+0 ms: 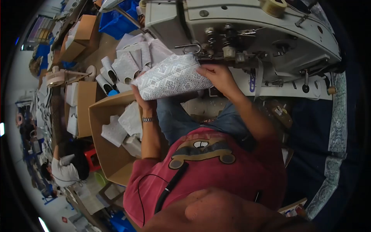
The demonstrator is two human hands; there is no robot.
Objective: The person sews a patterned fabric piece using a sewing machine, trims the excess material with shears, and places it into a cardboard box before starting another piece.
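Silver-white, geometric-patterned, fabric-like piece [174, 80]: left grip [145, 99] and right grip [219, 78] are grasping opposite ends, apparently positioning it, the next move seemingly calling for steady support.

Left grip [146, 103], right grip [221, 78] holding patterned piece [172, 79] beside sewing machine [247, 29].

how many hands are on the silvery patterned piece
2: left hand at the left end of the silvery patterned piece, right hand at its right end.
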